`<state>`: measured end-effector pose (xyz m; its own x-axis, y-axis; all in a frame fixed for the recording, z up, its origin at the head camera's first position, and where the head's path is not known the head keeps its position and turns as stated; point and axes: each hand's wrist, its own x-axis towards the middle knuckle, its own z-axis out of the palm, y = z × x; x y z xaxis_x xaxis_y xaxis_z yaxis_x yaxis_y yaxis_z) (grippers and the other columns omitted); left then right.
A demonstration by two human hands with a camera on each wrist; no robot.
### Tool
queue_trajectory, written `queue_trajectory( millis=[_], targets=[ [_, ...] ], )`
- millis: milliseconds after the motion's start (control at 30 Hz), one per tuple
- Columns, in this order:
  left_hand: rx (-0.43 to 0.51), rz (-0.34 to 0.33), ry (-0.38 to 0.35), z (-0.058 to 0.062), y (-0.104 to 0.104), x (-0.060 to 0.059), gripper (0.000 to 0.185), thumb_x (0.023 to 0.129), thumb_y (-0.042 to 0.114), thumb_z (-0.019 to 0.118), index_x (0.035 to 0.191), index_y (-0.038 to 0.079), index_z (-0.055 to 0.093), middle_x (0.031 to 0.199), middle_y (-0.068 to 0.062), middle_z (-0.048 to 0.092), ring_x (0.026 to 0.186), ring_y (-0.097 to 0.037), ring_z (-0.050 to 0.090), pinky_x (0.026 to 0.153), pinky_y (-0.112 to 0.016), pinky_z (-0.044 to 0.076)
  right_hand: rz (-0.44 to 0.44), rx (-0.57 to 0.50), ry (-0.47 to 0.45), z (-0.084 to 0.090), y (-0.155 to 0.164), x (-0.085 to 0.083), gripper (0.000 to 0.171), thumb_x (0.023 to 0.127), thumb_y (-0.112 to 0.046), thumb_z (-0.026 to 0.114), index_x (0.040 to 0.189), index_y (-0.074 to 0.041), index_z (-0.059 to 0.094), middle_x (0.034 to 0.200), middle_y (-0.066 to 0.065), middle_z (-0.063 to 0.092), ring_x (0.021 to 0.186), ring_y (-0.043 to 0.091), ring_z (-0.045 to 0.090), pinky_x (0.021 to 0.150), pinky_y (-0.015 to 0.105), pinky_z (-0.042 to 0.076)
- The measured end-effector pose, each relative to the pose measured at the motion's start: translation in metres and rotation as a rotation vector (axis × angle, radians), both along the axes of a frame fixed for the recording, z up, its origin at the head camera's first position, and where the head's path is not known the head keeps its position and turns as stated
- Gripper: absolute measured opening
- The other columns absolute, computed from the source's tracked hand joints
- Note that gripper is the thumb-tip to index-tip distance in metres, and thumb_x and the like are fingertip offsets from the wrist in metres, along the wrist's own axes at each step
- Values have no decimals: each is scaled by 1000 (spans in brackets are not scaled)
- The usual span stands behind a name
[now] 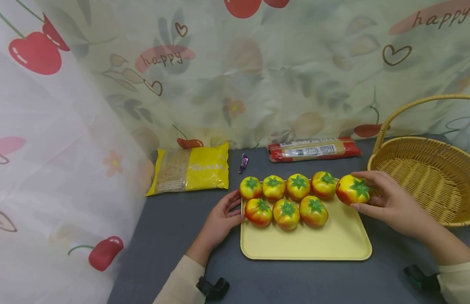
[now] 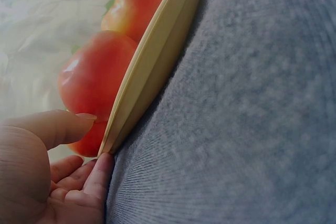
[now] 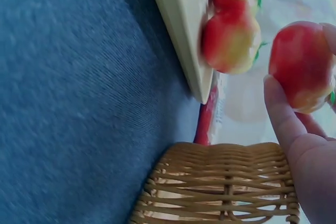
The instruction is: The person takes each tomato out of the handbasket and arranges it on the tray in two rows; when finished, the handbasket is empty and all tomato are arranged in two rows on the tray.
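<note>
My right hand [image 1: 394, 204] holds a yellow-red tomato [image 1: 352, 190] with a green star-shaped top, thumb on the near side and fingers on the far side. In the right wrist view this tomato [image 3: 302, 66] is up off the tray, beside its back right corner. On the pale yellow tray [image 1: 307, 245] several like tomatoes [image 1: 287, 214] stand in two rows toward the back left. My left hand [image 1: 221, 219] grips the tray's left edge, its thumb over the rim near a tomato [image 2: 97, 77] and its fingers at the outer side in the left wrist view.
A wicker basket [image 1: 421, 145] with a tall handle stands right of the tray. Behind the tray lie a red-ended packet of noodles [image 1: 314, 149], a small purple wrapped sweet [image 1: 243, 163] and a yellow pasta bag [image 1: 191, 168]. A printed curtain [image 1: 276, 93] backs the grey table.
</note>
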<state>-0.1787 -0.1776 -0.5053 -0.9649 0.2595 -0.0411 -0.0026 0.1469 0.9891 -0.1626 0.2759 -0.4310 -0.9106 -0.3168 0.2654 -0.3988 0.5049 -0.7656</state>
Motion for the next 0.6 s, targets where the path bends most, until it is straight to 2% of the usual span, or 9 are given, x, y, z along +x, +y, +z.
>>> queue_trajectory(
  millis=[133,467,533,600],
  targets=[
    [-2,2,-9,1,0,0,78,101,6,78,168,7,39,168,-10,45,150,-28,47,114,-41,49,4,-5,-12,-5,-2,1,71,91,6,86,154,0,53,142,17,44,116,4,54,82,15,58],
    [11,0,0,0,-1,0,77,101,5,77,168,5,39,168,-14,44,151,-32,46,116,-44,47,43,24,-47,-16,-5,4,68,92,1,87,152,-1,54,142,19,47,118,0,54,84,18,59],
    [12,-2,1,0,-1,0,76,101,5,77,167,4,39,168,-15,44,151,-32,46,116,-45,47,39,34,-62,-19,-6,5,68,93,-1,87,152,-1,54,142,19,47,119,5,54,84,19,59],
    [14,-4,3,0,0,0,76,102,5,77,167,4,38,168,-15,44,151,-33,46,116,-45,47,40,43,-76,-21,-6,5,69,93,-2,88,152,-1,54,143,21,46,124,16,56,85,20,60]
  ],
)
